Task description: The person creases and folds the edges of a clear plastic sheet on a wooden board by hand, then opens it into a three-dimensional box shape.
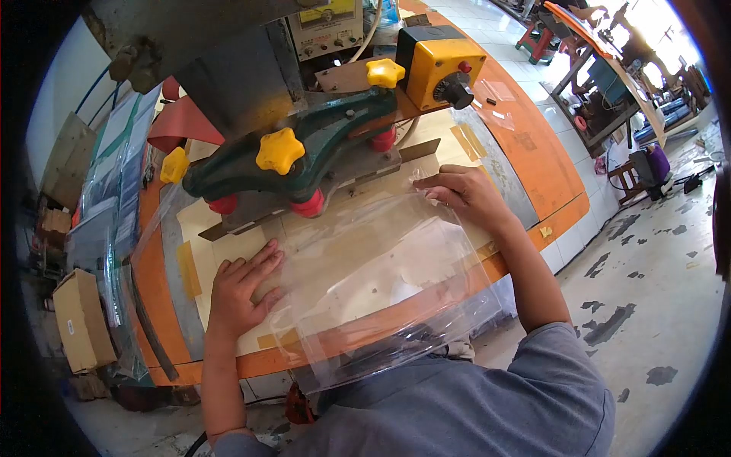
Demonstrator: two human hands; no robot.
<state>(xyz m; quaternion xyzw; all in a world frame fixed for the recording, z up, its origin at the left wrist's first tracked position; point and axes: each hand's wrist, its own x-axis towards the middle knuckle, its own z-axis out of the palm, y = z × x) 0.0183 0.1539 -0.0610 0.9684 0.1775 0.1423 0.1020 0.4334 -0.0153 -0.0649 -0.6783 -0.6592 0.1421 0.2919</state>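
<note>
A clear plastic sheet (381, 259), seemingly folded like a pouch, lies across the work surface, and its near end hangs over the front edge toward my body. My left hand (245, 288) rests at the sheet's left side, fingers stretched out and thumb apart, touching its edge. At the far right corner, my right hand (463, 192) pinches the plastic between thumb and index finger. Just beyond both hands is the press head, a dark green bracket (327, 148) with yellow star knobs (280, 151) and red feet (308, 204). Under it runs a metal bar (358, 180).
A yellow control box (445, 65) with a black knob stands at the table's back right. The orange table (544, 167) has a taped cream sheet (221, 282) on it. Stacked plastic sheets (114, 183) and a cardboard box (82, 320) are at left. Another workbench (609, 68) stands farther right.
</note>
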